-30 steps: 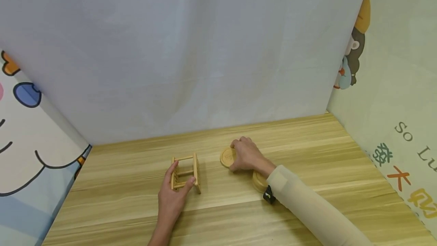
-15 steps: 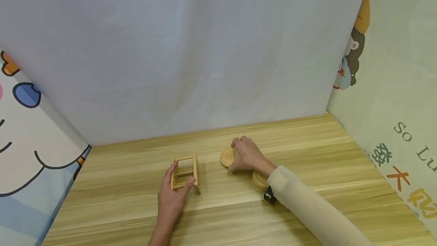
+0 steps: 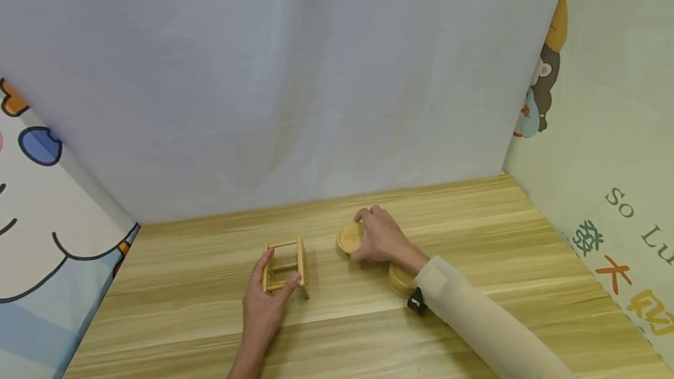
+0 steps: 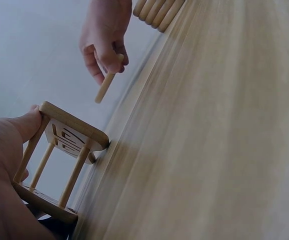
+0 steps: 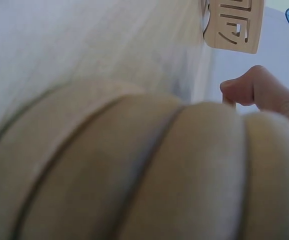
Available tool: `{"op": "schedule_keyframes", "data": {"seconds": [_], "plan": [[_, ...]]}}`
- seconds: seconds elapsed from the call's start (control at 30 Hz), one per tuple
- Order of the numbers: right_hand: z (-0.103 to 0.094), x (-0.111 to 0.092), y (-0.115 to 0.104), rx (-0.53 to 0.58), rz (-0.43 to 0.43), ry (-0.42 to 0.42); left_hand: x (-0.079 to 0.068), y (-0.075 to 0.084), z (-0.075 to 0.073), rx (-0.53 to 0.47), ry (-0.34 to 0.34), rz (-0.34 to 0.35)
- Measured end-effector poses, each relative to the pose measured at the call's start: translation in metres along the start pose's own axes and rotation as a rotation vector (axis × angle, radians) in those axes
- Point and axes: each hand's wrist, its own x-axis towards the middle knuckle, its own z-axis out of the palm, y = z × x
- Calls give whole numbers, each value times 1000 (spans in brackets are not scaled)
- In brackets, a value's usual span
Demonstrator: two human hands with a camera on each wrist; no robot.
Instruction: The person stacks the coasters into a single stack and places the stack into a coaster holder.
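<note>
My left hand (image 3: 264, 303) grips a small wooden coaster rack (image 3: 302, 265) on the table, thumb on one side and fingers on the other. The rack has two slotted end plates (image 4: 73, 131) joined by thin rods. To its right, my right hand (image 3: 383, 237) pinches a round wooden coaster (image 3: 349, 238) by its edge. In the left wrist view this coaster (image 4: 103, 90) is tilted and raised off the table. A stack of several like coasters (image 3: 401, 279) sits under the right wrist, partly hidden. Close up, the stack (image 5: 144, 170) fills much of the right wrist view.
The wood-grain table (image 3: 200, 309) carries all of these. A pale cloth (image 3: 316, 104) hangs along its back edge. Printed panels stand at the sides: a cartoon one (image 3: 47, 215) at left and a green one (image 3: 605, 133) with lettering at right.
The coaster in my right hand has shifted slightly left and up from where it lay on the table. My left hand and the rack stay in place.
</note>
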Motion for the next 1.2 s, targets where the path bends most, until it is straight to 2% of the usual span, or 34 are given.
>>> {"op": "schedule_keyframes", "data": {"seconds": [0.07,0.17,0.33,0.4,0.63,0.77,0.87,1.03,1.2], "plan": [[-1,-1,0,9,-9,7,0,1,0,0,-6,-5],[-1,-2,-2,23,-25,11,6,-10,1,11,-20,-19],[-1,-4,-5,28,-40,32,8,-9,-1,-5,-60,-54],[-2,-6,-6,36,-39,46,7,-6,0,-2,-53,-43],[-8,-14,-10,100,-32,94,13,-27,6,-17,-16,-1],[-9,-17,-10,128,-48,109,14,-31,6,-17,-34,-30],[-10,-20,-9,154,-72,122,11,-22,3,-12,-31,-34],[-12,-25,-7,186,-111,138,1,6,-3,-18,-47,-42],[-14,-31,-7,237,-126,160,-1,17,-6,-17,-82,-91]]}}
